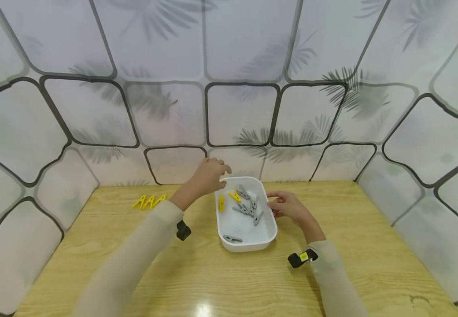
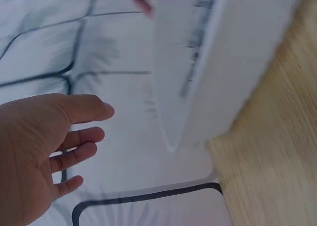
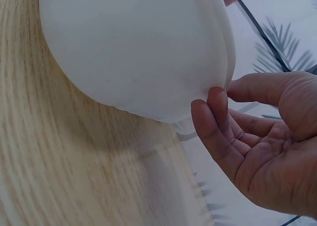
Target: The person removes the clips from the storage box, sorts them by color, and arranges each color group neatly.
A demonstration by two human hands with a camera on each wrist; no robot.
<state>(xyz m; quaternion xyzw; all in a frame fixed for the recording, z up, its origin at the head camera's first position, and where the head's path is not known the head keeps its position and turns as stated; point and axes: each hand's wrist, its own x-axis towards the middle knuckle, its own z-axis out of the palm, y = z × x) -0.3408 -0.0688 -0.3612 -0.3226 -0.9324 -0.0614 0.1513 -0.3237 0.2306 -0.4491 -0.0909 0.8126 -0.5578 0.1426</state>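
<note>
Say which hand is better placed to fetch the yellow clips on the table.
Left, likely: the left hand holds nothing and is nearer those yellow clips; the right hand pinches the white tray by its rim.

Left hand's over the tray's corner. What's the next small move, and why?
Probably lower the left hand to the leftmost yellow clip in the white tray: that hand looks empty, three yellow clips sit on the table, and the right hand grips the tray's side.

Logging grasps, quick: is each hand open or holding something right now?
Left hand: open, holding nothing, near the white tray.
Right hand: closed, pinching the white tray's rim.
</note>
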